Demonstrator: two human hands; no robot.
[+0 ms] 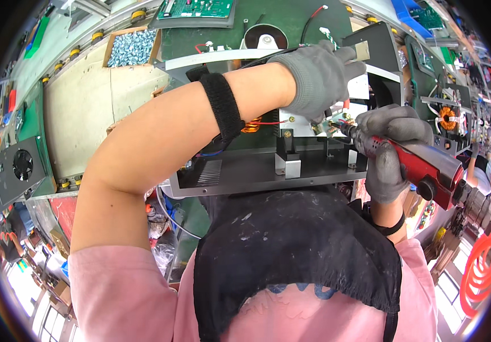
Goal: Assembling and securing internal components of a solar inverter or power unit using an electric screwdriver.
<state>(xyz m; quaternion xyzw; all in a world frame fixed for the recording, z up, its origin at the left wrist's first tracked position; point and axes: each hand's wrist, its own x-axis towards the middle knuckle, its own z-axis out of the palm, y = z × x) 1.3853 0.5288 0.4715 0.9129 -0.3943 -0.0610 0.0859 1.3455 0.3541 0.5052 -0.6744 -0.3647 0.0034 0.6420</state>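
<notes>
My right hand (391, 128), in a grey glove, is wrapped round a red power screwdriver (428, 168). Its tip points left, at small metal parts (336, 122) inside a dark metal chassis (257, 178). My left hand (319, 77), also gloved, reaches over the chassis from the far side of those parts. Two of its fingers stretch right beside a small beige tab (362, 51); the rest bend downward, and what they grip is hidden under the hand. A copper coil (251, 125) with a red lead shows below my left forearm. A black bracket (287, 151) stands in the chassis.
At the far left, a cardboard box (133, 48) holds many screws. A green circuit board (197, 8) lies at the back, near a round black-rimmed part (265, 37). To the right are another coil unit (446, 118) and a coiled red hose (480, 273). A fan panel (22, 164) stands left.
</notes>
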